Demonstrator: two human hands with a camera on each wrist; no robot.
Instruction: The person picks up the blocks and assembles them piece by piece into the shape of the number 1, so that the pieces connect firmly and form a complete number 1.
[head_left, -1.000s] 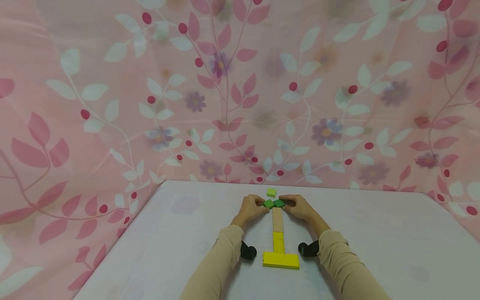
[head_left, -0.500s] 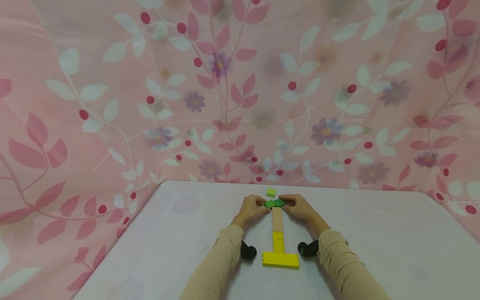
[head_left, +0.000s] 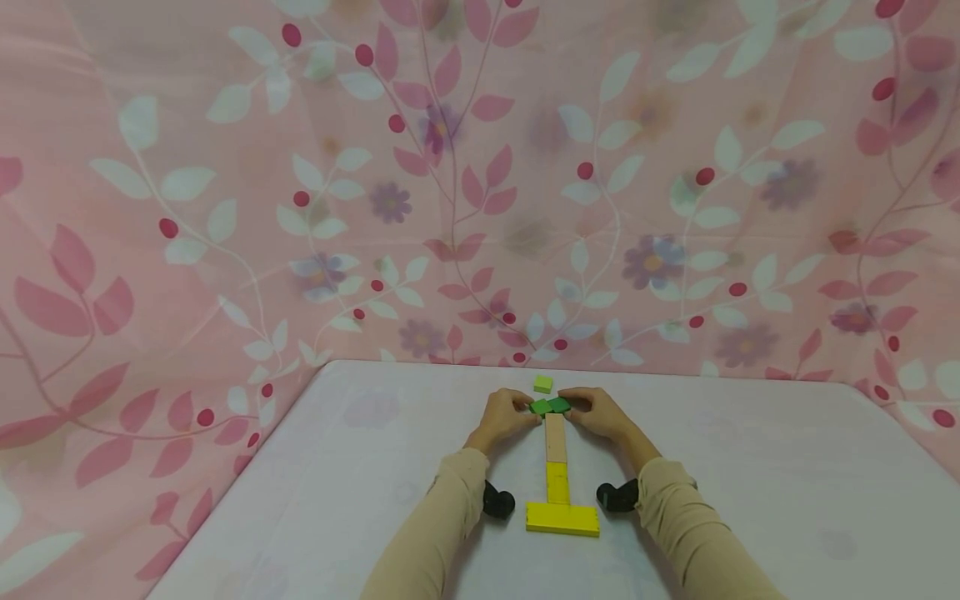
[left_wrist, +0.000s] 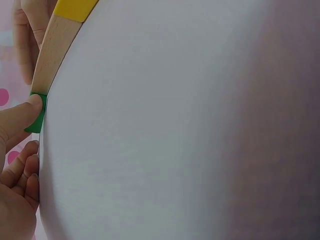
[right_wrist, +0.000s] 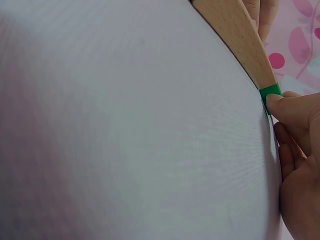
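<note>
My left hand (head_left: 504, 418) pinches a green block (head_left: 540, 407) between thumb and fingers. A darker green block (head_left: 558, 405) is pinched by my right hand (head_left: 600, 414). Both blocks sit angled, side by side and seemingly touching, at the far end of a plain wooden block (head_left: 555, 437). In the left wrist view, the thumb presses on the near face of the green block (left_wrist: 35, 125). In the right wrist view, the other thumb covers part of the dark green block (right_wrist: 270, 90). Beyond both hands lies a light green block (head_left: 543, 384).
A narrow yellow block (head_left: 557, 483) continues the wooden one toward me and meets a wide yellow block (head_left: 562, 518) lying crosswise. White cloth covers the table (head_left: 337, 492). A pink floral curtain (head_left: 480, 208) hangs behind the far edge. Black wrist devices (head_left: 617, 497) flank the row.
The left green block has shifted slightly right, closing the small gap to the dark green block. My hands have barely moved and keep hold of both.
</note>
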